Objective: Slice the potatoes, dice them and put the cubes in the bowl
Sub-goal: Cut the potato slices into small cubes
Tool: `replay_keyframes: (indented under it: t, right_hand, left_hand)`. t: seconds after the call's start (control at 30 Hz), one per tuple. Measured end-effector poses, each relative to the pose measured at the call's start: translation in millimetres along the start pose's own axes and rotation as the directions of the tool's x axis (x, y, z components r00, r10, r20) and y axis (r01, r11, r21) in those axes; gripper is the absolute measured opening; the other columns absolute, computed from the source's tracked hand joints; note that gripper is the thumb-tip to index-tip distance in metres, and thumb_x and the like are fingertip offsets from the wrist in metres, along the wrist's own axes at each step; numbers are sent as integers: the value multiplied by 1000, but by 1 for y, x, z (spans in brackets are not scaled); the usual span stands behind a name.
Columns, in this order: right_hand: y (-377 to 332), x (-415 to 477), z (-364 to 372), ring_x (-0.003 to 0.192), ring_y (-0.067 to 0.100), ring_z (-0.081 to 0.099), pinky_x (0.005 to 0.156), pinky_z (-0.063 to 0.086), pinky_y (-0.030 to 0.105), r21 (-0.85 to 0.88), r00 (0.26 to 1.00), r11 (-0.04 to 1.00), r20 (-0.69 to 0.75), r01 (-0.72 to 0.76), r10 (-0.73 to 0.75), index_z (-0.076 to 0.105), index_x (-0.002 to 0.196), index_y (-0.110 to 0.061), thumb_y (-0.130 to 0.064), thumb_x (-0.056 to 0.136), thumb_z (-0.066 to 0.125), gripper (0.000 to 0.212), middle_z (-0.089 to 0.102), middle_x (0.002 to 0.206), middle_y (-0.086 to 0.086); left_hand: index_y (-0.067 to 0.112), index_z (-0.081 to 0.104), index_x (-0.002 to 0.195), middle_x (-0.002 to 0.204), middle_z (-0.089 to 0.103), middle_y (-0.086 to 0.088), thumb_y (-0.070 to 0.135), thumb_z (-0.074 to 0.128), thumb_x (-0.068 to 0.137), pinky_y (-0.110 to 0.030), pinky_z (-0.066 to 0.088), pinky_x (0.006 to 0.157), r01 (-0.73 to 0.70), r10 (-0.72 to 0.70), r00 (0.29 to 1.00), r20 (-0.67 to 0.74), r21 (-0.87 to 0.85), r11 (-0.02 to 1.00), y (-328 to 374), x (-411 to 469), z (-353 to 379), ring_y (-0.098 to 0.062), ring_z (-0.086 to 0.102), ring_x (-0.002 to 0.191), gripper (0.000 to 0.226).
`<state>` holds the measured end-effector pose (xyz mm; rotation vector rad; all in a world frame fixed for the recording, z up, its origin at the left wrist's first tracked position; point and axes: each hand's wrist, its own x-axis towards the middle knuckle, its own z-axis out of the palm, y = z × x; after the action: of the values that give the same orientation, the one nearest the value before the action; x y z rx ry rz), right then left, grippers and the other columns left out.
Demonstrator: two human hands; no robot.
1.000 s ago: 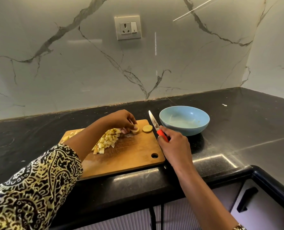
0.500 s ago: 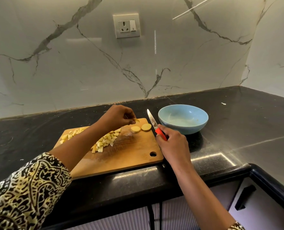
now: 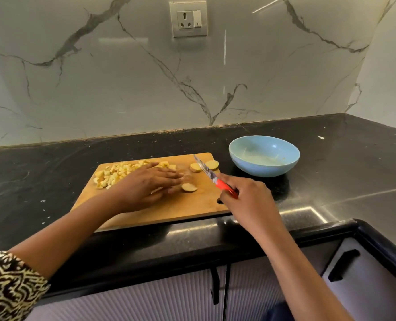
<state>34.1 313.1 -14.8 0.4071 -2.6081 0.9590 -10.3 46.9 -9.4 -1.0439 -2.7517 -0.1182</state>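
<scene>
A wooden cutting board (image 3: 169, 212) lies on the black counter. A heap of potato cubes (image 3: 116, 173) covers its far left part. Two round potato slices (image 3: 204, 166) lie at its far right corner, and a third slice (image 3: 189, 187) lies in the middle. My left hand (image 3: 146, 186) lies flat on the board with straight fingers, its fingertips touching that third slice. My right hand (image 3: 248, 200) grips the red handle of a knife (image 3: 209, 174), whose blade points up and left over the two far slices. The light blue bowl (image 3: 264, 156) stands right of the board with no cubes in it.
The black counter (image 3: 342, 177) runs right into a corner against marble walls. A wall socket (image 3: 188, 19) sits above the board. The counter's front edge and cabinet doors with dark handles (image 3: 342, 265) lie below.
My left hand left the far slices, brought one slice to the board's middle and now lies flat beside it. The knife swung left over the board's right corner.
</scene>
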Motion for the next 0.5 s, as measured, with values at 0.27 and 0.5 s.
replay_keyframes:
  t: [0.27, 0.5]
  right_hand:
    - [-8, 5, -29, 68, 4, 50, 54, 35, 15, -176, 963, 967, 229, 184, -141, 58, 130, -36, -26, 91, 60, 40, 51, 76, -12]
    - [-6, 22, -32, 71, -16, 50, 67, 36, 1, -136, 916, 959, 355, 247, -186, 62, 125, -34, -22, 92, 61, 35, 49, 75, -24]
  left_hand:
    - [40, 43, 136, 137, 50, 19, 65, 13, 92, -25, 26, 101, 14, -15, 1000, 19, 73, 997, 9, -3, 8, -6, 38, 128, 59]
    - [41, 42, 136, 136, 50, 22, 68, 1, 89, -29, 30, 96, 25, -34, 998, 56, 152, 988, 15, -2, 3, -7, 43, 125, 68]
